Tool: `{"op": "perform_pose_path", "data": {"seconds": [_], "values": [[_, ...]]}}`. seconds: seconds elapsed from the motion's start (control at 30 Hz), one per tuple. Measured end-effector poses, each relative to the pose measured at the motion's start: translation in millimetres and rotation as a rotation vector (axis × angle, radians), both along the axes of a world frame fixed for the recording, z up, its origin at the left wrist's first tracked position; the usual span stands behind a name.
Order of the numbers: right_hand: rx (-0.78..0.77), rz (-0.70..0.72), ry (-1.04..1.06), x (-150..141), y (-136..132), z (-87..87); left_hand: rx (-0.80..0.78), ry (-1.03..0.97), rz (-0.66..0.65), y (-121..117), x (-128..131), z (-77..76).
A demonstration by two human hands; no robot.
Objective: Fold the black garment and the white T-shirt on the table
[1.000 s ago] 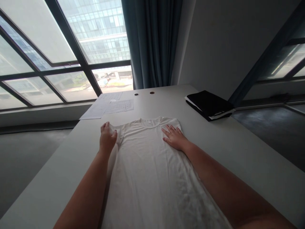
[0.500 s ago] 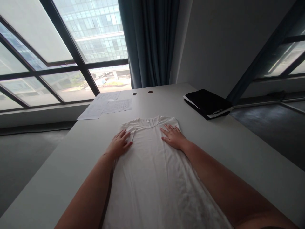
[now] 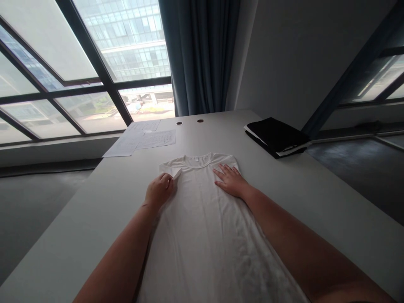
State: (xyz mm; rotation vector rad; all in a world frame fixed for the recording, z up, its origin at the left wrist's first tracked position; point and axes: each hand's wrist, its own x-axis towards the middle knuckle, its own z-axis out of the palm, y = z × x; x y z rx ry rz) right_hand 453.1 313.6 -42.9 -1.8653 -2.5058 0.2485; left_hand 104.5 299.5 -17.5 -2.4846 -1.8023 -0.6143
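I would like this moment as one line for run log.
left hand: gripping fold of white shirt | right hand: spread flat on white shirt | white shirt: lying on table

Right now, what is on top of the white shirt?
The right hand lies spread on the white shirt; the left hand holds its sleeve. The fabric directly beneath them is hidden.

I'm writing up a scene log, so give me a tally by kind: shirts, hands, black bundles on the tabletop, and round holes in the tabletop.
White shirt: 1
Hands, left hand and right hand: 2
Black bundle: 1
Round holes, left one and right one: 2
Total: 6
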Motion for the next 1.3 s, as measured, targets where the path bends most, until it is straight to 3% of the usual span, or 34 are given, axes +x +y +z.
{"op": "perform_pose_path", "data": {"seconds": [0.1,0.17,0.4,0.47,0.6,0.73,0.9,1.03,1.2,1.3], "values": [[-0.003,-0.002,0.0,-0.2,-0.5,0.8,-0.079,-0.03,-0.247,1.4,-3.0,-2.5],[-0.007,-0.006,0.0,-0.3,-0.8,1.2,-0.12,-0.039,-0.307,3.2,-4.8,-5.2],[-0.003,0.0,-0.004,0.6,-0.2,0.2,-0.124,0.103,0.039,7.3,-6.9,-18.9],[-0.001,0.003,-0.001,0.9,0.4,-0.7,-0.101,0.132,0.087,6.9,-6.3,-19.5],[0.003,-0.002,0.006,0.6,0.9,-1.2,-0.065,0.171,0.044,9.7,7.8,-12.5],[-0.001,0.0,0.001,-0.4,-1.0,2.7,-0.182,0.27,0.065,19.9,42.8,-3.3],[-0.007,0.024,0.02,1.1,-4.2,7.8,-0.208,0.317,0.137,29.4,76.1,-7.0],[-0.007,0.041,0.041,3.5,-4.0,7.2,-0.123,0.245,0.153,23.3,75.7,-16.4],[-0.008,0.048,0.058,4.8,-2.0,4.8,-0.029,0.147,-0.022,13.0,59.5,-24.8],[-0.007,0.048,0.065,4.9,-1.7,4.3,-0.066,0.084,0.061,24.8,46.1,-31.1]]}}
